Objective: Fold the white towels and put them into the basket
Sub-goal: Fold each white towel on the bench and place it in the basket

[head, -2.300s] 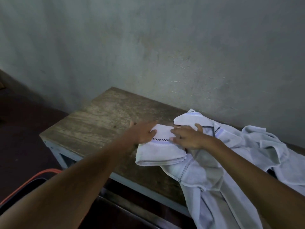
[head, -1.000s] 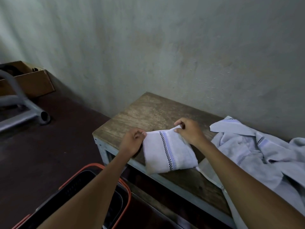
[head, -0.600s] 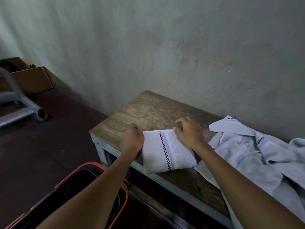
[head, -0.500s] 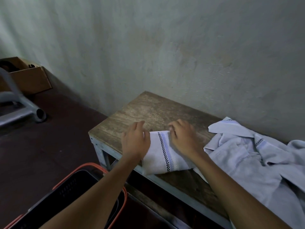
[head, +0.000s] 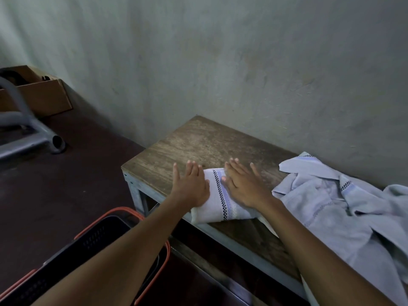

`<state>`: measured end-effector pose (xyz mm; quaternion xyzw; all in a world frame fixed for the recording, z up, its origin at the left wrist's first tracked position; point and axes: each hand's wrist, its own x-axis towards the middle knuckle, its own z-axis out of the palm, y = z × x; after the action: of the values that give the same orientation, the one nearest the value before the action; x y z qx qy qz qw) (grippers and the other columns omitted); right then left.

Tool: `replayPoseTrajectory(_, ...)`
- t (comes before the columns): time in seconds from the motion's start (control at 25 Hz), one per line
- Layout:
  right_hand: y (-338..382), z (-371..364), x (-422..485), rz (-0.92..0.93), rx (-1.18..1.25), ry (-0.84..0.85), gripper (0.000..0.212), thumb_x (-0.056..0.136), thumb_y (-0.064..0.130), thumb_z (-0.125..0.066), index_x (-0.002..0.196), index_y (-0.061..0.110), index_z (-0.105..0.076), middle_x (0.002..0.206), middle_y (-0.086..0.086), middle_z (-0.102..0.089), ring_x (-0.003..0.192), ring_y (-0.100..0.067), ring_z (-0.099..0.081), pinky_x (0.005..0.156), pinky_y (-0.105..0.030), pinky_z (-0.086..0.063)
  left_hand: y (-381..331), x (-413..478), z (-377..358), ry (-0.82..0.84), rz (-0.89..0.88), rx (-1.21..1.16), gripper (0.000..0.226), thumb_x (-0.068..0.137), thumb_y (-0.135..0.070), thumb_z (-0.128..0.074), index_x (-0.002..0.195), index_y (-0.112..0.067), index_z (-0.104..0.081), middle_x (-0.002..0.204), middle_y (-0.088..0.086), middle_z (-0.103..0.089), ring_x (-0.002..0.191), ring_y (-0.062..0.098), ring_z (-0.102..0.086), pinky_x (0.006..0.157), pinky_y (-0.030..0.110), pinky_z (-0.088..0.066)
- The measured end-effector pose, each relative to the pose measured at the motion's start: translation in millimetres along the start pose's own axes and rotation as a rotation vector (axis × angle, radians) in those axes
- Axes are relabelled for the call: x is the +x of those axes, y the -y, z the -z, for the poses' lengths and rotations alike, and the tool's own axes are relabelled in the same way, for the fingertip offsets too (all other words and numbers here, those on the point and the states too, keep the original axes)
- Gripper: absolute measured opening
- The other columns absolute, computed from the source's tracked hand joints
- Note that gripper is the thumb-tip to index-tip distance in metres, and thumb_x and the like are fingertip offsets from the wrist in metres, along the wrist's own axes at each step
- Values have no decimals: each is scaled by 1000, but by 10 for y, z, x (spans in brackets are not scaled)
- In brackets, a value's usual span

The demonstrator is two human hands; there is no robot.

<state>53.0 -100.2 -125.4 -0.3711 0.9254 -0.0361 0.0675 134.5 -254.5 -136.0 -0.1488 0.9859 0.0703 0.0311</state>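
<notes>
Looking down from my head, I see a worn wooden tabletop point(head: 205, 142) on a pale metal frame running from the middle of the frame toward the lower right, set against a rough grey-green wall point(head: 220, 51). Near its front left edge lies the folded towel point(head: 223, 202), a white, compact rectangle with a black checkered line and a pale blue stripe across it; its near end reaches the front edge of the tabletop. My left hand point(head: 191, 186) lies flat on the left part of the towel, fingers spread and straight, the fingertips reaching past the cloth onto the bare wood. My right hand point(head: 245, 184) lies flat on the right part, fingers spread too, palm down, gripping nothing. The checkered line shows in the gap between the two hands. Just right of my right hand, a loose pile of unfolded towels point(head: 337, 202) spreads over the tabletop to the right edge of the frame and hangs over the front edge; some carry the same checkered trim. In the lower left of the frame, below my left forearm, the dark basket point(head: 92, 241) with an orange rim stands on the dark floor point(head: 55, 191), just beside the table's corner. In the upper left sit a cardboard box point(head: 44, 96) and a grey metal tube frame point(head: 26, 131).
</notes>
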Motion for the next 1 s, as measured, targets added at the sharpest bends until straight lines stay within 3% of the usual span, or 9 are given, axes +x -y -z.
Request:
replayPoseTrajectory(0.16,-16,-156,-132,-76,181,25,58,99,48,-14,151,25,-2,159,10,9,145,-6,12,118,-41,6,-8,-159,-148,-34,-47,-92,63,99,-45,-15,149,-12,2,159,5,5,146,22,6,114,56,1)
replayPoseTrajectory(0.32,90,-35,-181,-125,426,87,58,101,44,-20,151,21,-3,159,4,10,145,-12,13,118,-41,4,83,-50,-35,4,-24,93,58,99,-46,-11,150,-19,-1,159,5,3,146,27,6,111,61,8)
replayPoseTrajectory(0.44,178,71,-375,-262,926,-163,48,101,28,-33,148,18,-25,155,2,-24,144,-14,-19,109,-24,-15,-93,-11,162,-64,-121,166,53,100,-38,-17,148,-15,-14,159,8,-1,146,26,6,108,63,12)
replayPoseTrajectory(0.52,175,125,-589,-371,999,-380,37,98,19,-39,134,18,-46,134,3,-51,125,-13,-46,98,-20,-30,-278,-52,161,-102,-246,23,52,100,-38,-20,147,-16,-20,159,6,-6,146,22,2,111,59,7)
replayPoseTrajectory(0.56,174,122,-713,-407,980,-410,31,97,18,-42,126,19,-53,121,4,-58,112,-12,-52,92,-22,-36,-356,-79,110,-89,-292,-26,52,100,-39,-20,147,-17,-18,159,5,-7,146,21,1,112,57,4)
replayPoseTrajectory(0.72,171,-58,-1044,-452,934,-298,22,90,28,-54,109,20,-59,89,0,-65,85,-18,-61,78,-35,-50,-396,-90,-139,-22,-296,-14,55,100,-43,-19,150,-24,-5,159,0,-3,146,18,2,114,53,-4)
replayPoseTrajectory(0.84,133,-87,-1102,-462,938,-140,18,89,33,-58,101,20,-60,72,1,-60,65,-15,-57,58,-27,-43,-371,-98,-181,-61,-307,-8,54,100,-43,-19,150,-25,-6,159,-2,-5,146,16,0,114,51,-5)
replayPoseTrajectory(1.0,142,-82,-1093,-433,1097,-57,17,86,31,-63,99,20,-63,56,4,-50,43,-10,-43,41,-21,-32,-357,-90,-178,-63,-307,-18,54,100,-43,-19,150,-26,-7,159,-3,-6,146,15,-1,114,49,-5)
